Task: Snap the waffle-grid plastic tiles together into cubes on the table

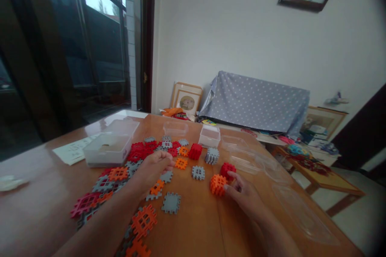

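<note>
Over a heap of notched plastic tiles, my left hand (158, 165) is closed, its fingertips pinched together. What lies between them, if anything, is hidden. My right hand (245, 194) has its thumb against a stack of orange tiles (217, 185) and its forefinger at a stack of red tiles (228, 168) just behind. Another red stack (195, 151) and a grey stack (212, 155) stand farther back. Between the hands lie a loose grey tile (198, 172), a small orange tile (181, 163) and a solid grey tile (171, 202). Larger orange tiles (144, 221) lie near my left forearm.
A translucent box (107, 152) sits at left beside a sheet of paper (70, 152). A small white box (209, 135) stands behind the stacks. Clear plastic trays or lids (245, 161) lie along the right side of the wooden table (199, 229). Crumpled white tissue (13, 183) rests far left.
</note>
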{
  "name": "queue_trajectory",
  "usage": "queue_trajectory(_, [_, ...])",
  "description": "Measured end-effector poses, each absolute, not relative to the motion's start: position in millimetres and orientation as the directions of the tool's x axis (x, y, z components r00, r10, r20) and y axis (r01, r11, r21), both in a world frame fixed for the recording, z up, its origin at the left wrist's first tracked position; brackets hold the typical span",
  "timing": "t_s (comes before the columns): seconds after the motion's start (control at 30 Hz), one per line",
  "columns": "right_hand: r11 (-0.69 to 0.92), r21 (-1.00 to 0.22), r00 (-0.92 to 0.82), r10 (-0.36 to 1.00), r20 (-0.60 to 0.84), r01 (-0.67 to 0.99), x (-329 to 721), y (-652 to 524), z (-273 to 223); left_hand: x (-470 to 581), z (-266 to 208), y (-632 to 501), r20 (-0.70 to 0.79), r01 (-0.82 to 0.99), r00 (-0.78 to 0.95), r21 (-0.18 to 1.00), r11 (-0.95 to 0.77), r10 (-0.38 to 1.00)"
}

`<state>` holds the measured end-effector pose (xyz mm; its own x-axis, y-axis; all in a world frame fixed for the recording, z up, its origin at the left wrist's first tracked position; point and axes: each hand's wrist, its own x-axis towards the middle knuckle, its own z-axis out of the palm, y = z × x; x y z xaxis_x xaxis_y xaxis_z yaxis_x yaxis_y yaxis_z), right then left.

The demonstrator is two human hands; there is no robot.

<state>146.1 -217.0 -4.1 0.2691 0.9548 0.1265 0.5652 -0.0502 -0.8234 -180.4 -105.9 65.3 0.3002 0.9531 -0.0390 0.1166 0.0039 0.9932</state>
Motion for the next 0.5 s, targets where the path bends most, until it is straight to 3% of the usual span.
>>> queue_trajectory(0.5, [-0.065, -0.798, 0.194, 0.979, 0.066, 0.6, 143, -216, -10, -176, 69, -110, -0.024, 0.15, 0.269, 0.988, -0.017, 0.963])
